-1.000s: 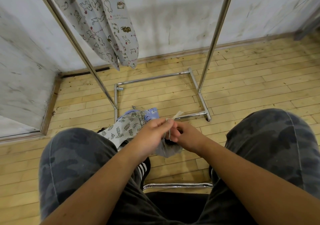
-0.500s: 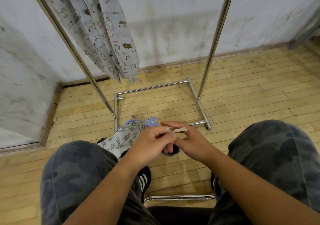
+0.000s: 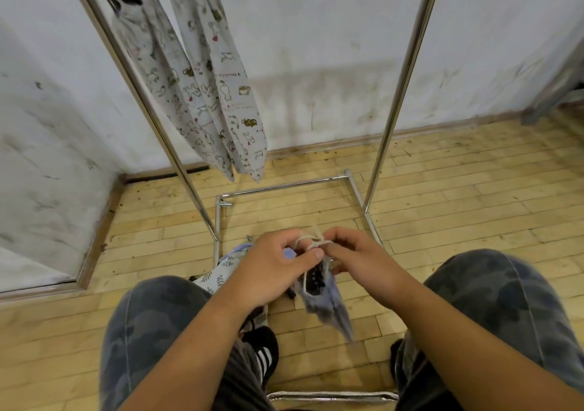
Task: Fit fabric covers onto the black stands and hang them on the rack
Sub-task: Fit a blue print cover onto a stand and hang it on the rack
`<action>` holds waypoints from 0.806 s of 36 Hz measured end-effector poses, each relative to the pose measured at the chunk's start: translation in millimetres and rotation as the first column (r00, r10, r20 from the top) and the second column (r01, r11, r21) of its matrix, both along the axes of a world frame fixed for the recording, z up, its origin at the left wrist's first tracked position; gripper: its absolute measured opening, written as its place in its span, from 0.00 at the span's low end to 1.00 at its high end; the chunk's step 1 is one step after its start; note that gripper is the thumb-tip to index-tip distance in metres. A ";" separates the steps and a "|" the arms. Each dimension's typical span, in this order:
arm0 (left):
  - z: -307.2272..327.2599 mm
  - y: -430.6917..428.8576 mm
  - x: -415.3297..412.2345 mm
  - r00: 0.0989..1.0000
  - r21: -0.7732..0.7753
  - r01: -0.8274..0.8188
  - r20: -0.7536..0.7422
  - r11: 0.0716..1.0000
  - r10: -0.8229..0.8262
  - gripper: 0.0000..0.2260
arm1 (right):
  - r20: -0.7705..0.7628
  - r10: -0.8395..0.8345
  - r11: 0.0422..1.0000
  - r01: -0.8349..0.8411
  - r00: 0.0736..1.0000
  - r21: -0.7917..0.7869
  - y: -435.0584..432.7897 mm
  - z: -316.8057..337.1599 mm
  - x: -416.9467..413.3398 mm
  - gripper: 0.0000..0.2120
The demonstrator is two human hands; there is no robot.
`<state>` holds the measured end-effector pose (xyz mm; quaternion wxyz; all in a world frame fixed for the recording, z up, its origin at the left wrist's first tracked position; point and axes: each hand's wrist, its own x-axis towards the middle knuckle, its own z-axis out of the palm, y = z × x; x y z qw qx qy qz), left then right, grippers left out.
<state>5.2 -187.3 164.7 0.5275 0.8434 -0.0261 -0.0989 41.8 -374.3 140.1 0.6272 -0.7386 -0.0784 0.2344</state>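
My left hand [image 3: 278, 268] and my right hand [image 3: 357, 259] meet in front of my knees, both pinching a pale drawstring [image 3: 311, 242] looped around my fingers. Below them hangs a grey-blue fabric cover [image 3: 331, 306] with a black stand [image 3: 314, 279] showing at its open top. A pile of leaf-print and blue covers [image 3: 221, 271] lies on the floor behind my left hand. Two animal-print covered stands [image 3: 215, 94] hang from the chrome rack [image 3: 151, 104] at the upper left.
The rack's second upright [image 3: 398, 94] rises right of centre, and its chrome base frame [image 3: 284, 186] rests on the wooden floor. White walls close the corner at left and behind. My knees flank the hands, a black striped shoe [image 3: 264, 350] below. A chrome bar [image 3: 331, 396] crosses near the bottom.
Both hands have risen slightly, with the drawstring wound on the fingers and the grey-blue cover hanging lower beneath them. The view has tilted up, showing more of the hanging covers.
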 end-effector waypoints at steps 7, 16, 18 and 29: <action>3.2 4.9 1.9 0.998 -0.090 -0.065 0.015 0.994 0.067 0.06 | 0.046 0.015 0.999 -0.013 0.999 -0.051 7.9 23.5 3.9 0.14; -17.7 6.9 -3.5 0.990 -0.192 -0.133 0.028 0.972 0.141 0.07 | 0.088 0.067 0.986 -0.053 0.994 -0.155 21.3 49.3 12.2 0.19; -22.1 7.8 -5.4 0.988 -0.178 -0.152 -0.003 0.972 0.154 0.10 | 0.076 0.050 0.990 -0.040 0.996 -0.137 22.3 52.1 12.9 0.20; -29.2 -0.8 -10.8 0.989 -0.143 -0.143 0.024 0.979 0.148 0.13 | 0.057 0.027 0.991 -0.020 0.998 -0.132 42.8 62.1 6.1 0.12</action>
